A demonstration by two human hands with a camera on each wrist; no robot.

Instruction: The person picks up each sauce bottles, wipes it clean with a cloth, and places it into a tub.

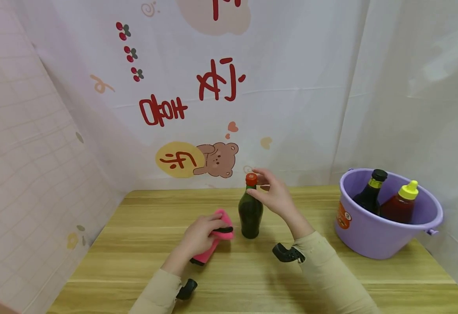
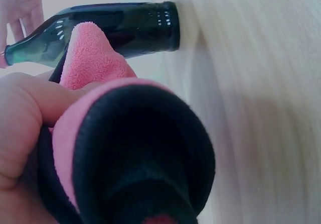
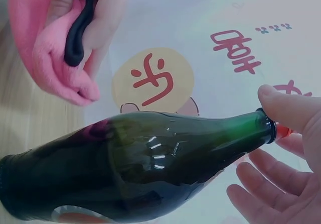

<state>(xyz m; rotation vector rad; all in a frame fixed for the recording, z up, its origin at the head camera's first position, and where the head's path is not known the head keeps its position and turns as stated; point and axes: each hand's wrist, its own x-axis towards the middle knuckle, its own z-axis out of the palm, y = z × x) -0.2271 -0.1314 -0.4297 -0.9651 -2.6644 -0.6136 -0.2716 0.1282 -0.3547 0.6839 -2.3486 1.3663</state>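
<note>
A dark green glass bottle (image 1: 250,213) with a red cap (image 1: 251,179) stands upright on the wooden table. My right hand (image 1: 273,194) is at its neck, thumb on one side and fingers loosely spread on the other; in the right wrist view the thumb (image 3: 288,106) lies right by the collar below the cap. Just left of the bottle, my left hand (image 1: 201,235) grips a folded pink cloth (image 1: 209,252) with black edging. In the left wrist view the fluffy cloth (image 2: 95,58) bunches in the fingers, one corner overlapping the bottle (image 2: 125,28).
A purple bucket (image 1: 374,237) stands at the right of the table (image 1: 135,248). Inside are a dark bottle with a black cap (image 1: 370,192) and a dark red squeeze bottle with a yellow top (image 1: 399,205). A printed white curtain (image 1: 292,87) hangs behind.
</note>
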